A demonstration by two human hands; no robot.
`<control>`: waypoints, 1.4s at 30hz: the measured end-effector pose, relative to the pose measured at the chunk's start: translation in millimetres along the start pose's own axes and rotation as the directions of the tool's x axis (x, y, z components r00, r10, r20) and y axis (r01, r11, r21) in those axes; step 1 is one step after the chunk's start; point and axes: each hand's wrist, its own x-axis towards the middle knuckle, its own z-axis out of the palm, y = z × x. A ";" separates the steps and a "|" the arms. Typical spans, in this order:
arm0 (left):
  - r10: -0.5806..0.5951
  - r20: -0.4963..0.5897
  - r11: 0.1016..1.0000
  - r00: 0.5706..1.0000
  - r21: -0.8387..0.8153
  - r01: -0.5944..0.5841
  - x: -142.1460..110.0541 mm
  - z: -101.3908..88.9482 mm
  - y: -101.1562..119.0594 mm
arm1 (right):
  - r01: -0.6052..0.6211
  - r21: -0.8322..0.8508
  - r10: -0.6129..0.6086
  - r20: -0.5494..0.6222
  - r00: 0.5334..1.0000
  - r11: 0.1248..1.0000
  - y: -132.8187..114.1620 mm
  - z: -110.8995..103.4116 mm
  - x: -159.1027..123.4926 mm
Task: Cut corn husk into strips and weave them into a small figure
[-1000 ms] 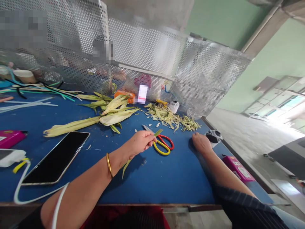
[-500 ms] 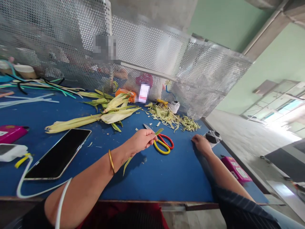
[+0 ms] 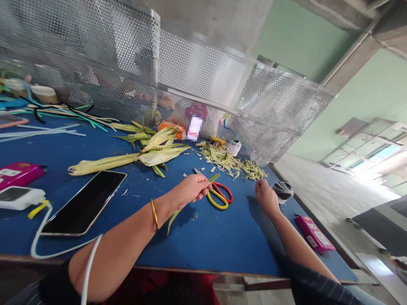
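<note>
My left hand (image 3: 196,188) is closed in a pinch round a thin green strip of corn husk (image 3: 214,178), whose tip sticks out past the fingers and whose tail hangs below the wrist. Just beyond it on the table lie scissors (image 3: 222,199) with one red and one yellow handle, blades partly behind the hand. My right hand (image 3: 266,197) is raised a little over the table at the right, fingers curled together; what they hold, if anything, is too small to make out. Right beside it is a spool of black and white thread (image 3: 282,192), partly covered by the hand.
Corn husks (image 3: 159,152) lie at the back, with a heap of husk scraps (image 3: 225,156) right of them. A phone (image 3: 85,203), a white corded device (image 3: 22,198) and pink boxes (image 3: 313,233) rest on the blue table (image 3: 222,245). A perforated metal screen (image 3: 197,67) stands behind.
My right hand has lifted slightly from the tabletop beside the spool, its fingers curled. The left hand keeps its pinch on the husk strip. The whole view has shifted a little.
</note>
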 end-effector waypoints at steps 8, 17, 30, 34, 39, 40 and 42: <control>-0.038 -0.039 0.999 0.999 0.003 0.039 5.2 -3.9 -4.7 | 0.446 0.007 -0.446 -0.027 0.895 0.895 -80.8 1.1 -29.5; -0.171 0.052 0.975 0.984 -0.132 0.177 16.5 -2.0 -20.9 | 0.799 0.007 -0.789 -0.149 0.596 0.602 -143.9 -0.3 -81.7; -0.280 0.166 0.834 0.946 -0.446 0.325 20.0 -3.6 -19.4 | 0.863 0.060 -0.852 -0.139 0.504 0.501 -147.1 -1.7 -91.1; -0.259 0.078 0.816 0.963 -0.515 0.261 21.0 -5.0 -16.8 | 0.644 0.256 -0.645 -0.093 0.759 0.721 -127.4 -10.0 -67.3; -0.212 -0.027 0.833 0.977 -0.528 0.167 22.7 -7.3 -17.4 | -0.013 0.112 0.038 -0.231 0.972 0.994 -67.1 -32.0 8.1; -0.201 -0.039 0.840 0.979 -0.521 0.152 22.7 -7.7 -17.6 | -0.085 0.091 0.104 -0.230 0.968 0.992 -55.5 -34.4 21.9; -0.181 -0.057 0.855 0.982 -0.502 0.129 22.3 -8.7 -17.3 | -0.153 0.055 0.160 -0.162 0.974 0.987 -37.6 -34.8 41.7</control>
